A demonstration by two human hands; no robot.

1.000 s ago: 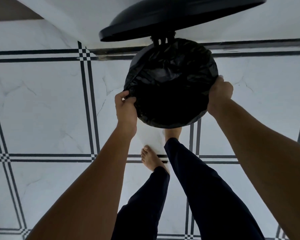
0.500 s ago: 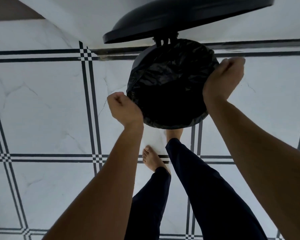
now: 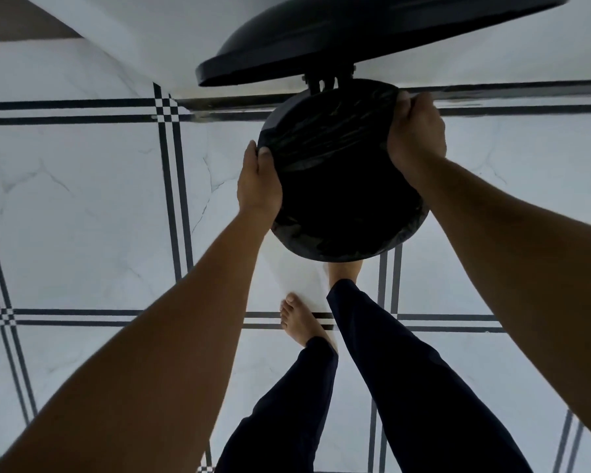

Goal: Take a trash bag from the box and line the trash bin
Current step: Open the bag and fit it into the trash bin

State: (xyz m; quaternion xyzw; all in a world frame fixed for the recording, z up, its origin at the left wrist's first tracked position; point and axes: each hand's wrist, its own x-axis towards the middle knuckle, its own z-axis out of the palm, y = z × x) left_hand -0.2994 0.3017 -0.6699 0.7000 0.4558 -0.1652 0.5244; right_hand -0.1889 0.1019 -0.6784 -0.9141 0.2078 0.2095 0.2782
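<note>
Both hands shifted farther along rim; left, right pinching trash bag, mouth up.

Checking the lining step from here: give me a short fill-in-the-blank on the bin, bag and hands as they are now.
1. The lid of the trash bin stands ____.
2. The trash bag in the bin is ____ in colour.
3. The left hand and right hand each grip the bag at the bin's ____.
4. A bare ____ rests on the tiled floor.

Missing words: open; black; rim; foot
</note>
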